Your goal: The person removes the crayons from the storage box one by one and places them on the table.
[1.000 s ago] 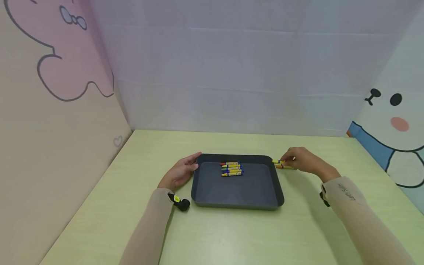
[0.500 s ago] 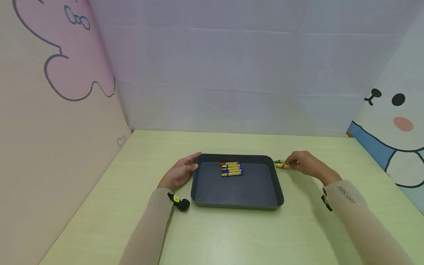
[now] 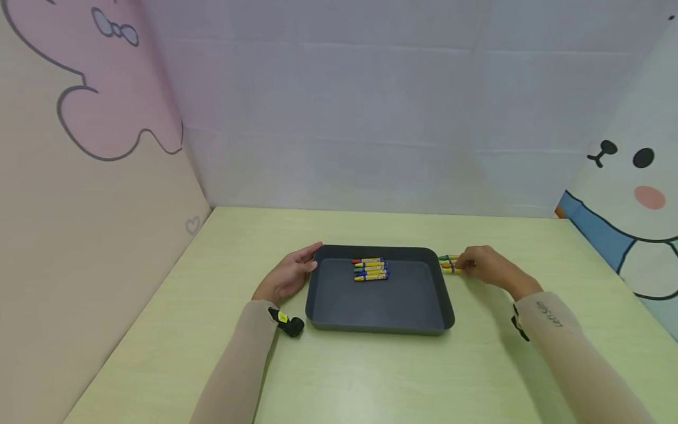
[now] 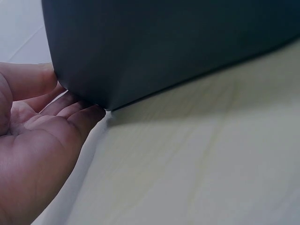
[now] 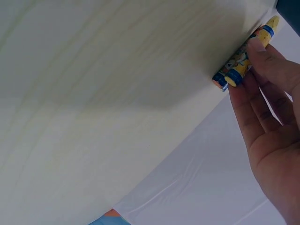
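A dark grey tray (image 3: 378, 306) sits mid-table with several yellow-wrapped crayons (image 3: 371, 269) lined up at its far end. My left hand (image 3: 296, 271) rests against the tray's far-left corner, thumb along the rim. In the left wrist view the relaxed fingers (image 4: 79, 115) touch the base of the tray wall (image 4: 164, 42). My right hand (image 3: 471, 265) lies just right of the tray over a few loose crayons (image 3: 449, 264) on the table. In the right wrist view its straight fingers (image 5: 262, 61) touch a yellow crayon (image 5: 243, 61). The thumb is hidden.
The pale green table (image 3: 371, 377) is walled in by cartoon panels on the left, back and right. A small black camera unit (image 3: 288, 324) sits at my left wrist beside the tray's near-left corner.
My right hand has slid slightly down and right. The crayon it had near the tray's corner now lies with the others on the table. The left hand and tray have not moved.
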The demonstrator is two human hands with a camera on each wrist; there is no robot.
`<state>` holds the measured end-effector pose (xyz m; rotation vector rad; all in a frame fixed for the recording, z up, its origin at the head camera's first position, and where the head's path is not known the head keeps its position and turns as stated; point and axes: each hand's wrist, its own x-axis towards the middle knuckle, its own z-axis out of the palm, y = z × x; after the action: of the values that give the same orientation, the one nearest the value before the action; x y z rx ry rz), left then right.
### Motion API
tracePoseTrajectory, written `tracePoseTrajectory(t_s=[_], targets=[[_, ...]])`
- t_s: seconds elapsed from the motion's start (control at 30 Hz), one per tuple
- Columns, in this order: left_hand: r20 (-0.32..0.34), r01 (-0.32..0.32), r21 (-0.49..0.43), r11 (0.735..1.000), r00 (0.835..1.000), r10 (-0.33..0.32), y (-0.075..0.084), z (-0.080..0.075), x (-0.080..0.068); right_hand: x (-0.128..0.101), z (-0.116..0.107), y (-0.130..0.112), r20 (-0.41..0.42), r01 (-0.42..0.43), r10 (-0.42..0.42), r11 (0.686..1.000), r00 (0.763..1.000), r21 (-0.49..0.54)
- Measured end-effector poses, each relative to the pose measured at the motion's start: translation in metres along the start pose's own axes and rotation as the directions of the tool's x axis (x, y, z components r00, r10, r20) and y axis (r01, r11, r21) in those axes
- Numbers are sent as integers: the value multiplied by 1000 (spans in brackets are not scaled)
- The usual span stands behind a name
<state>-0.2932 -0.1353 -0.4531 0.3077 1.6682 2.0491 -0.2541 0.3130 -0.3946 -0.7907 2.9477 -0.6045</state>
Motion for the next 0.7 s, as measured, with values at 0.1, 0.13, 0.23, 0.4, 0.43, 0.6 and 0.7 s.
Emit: tracePoseTrajectory(t_s=[0.1,0.13,0.23,0.4,0.43,0.6,0.7], targets=[[-1,0,5,1000,1000,0,0,0,0,0,1,1,-8,13,-13,999,1000,-30],[-3,0,3,1000,1000,0,0,0,0,0,2,1,-9,12,-13,999,1000,-35],[-2,-4,0,1000,1000,4,0,0,0,0,3,2,-6,-1,1,999,1000,-43],[0,-3,-12,1000,1000,3,0,0,0,0,3,2,14,-37,37,999,999,-24],[0,-2,-13,1000,1000,2,0,1,0,0,3,1,19,-43,43,999,999,-22],[6,-4,-8,1000,1000,4,2,2,-1,0,3,2,27,-66,67,998,997,-23],[7,-6,-4,1000,1000,6,2,3,0,0,3,3,19,-60,60,998,998,-27]])
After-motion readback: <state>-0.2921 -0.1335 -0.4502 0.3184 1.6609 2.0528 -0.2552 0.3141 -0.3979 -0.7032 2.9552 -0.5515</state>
